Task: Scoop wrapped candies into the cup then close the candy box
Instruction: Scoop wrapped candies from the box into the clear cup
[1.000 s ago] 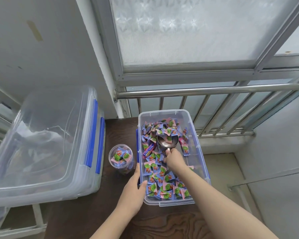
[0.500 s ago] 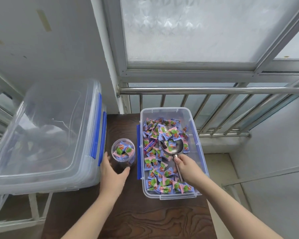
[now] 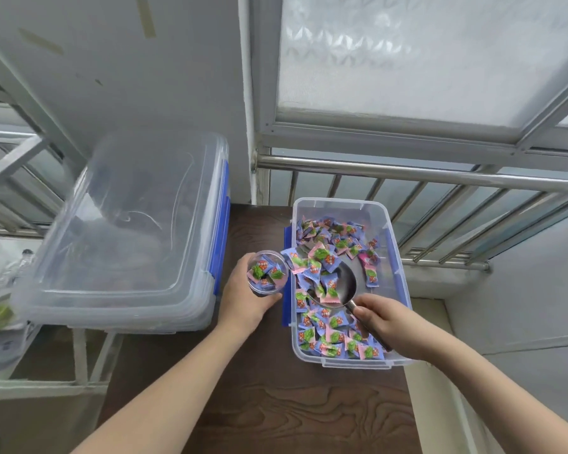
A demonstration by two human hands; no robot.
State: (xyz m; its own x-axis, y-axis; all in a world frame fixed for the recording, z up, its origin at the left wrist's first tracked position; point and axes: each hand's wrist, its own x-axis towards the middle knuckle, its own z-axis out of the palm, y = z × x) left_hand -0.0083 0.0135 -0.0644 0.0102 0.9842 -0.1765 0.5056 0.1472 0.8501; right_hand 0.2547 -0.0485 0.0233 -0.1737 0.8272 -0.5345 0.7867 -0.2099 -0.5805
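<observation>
Dark wooden table (image 3: 269,404) by the window rail carries the open candy box (image 3: 394,257), lid off for scooping. Left hand (image 3: 246,299) is closed around the cup (image 3: 267,271), just beside the box, likely to shorten the pour. Right hand (image 3: 382,321) grips the scoop (image 3: 336,286), loaded with candies (image 3: 312,257).

The left hand (image 3: 246,298) covers the cup's (image 3: 267,271) lower wall. The scoop's (image 3: 336,285) handle vanishes inside the right hand (image 3: 386,324). Both forearms run off the bottom edge. The lid (image 3: 122,231) blurs whatever lies beneath it, and candy (image 3: 320,255) print is too small to read.
</observation>
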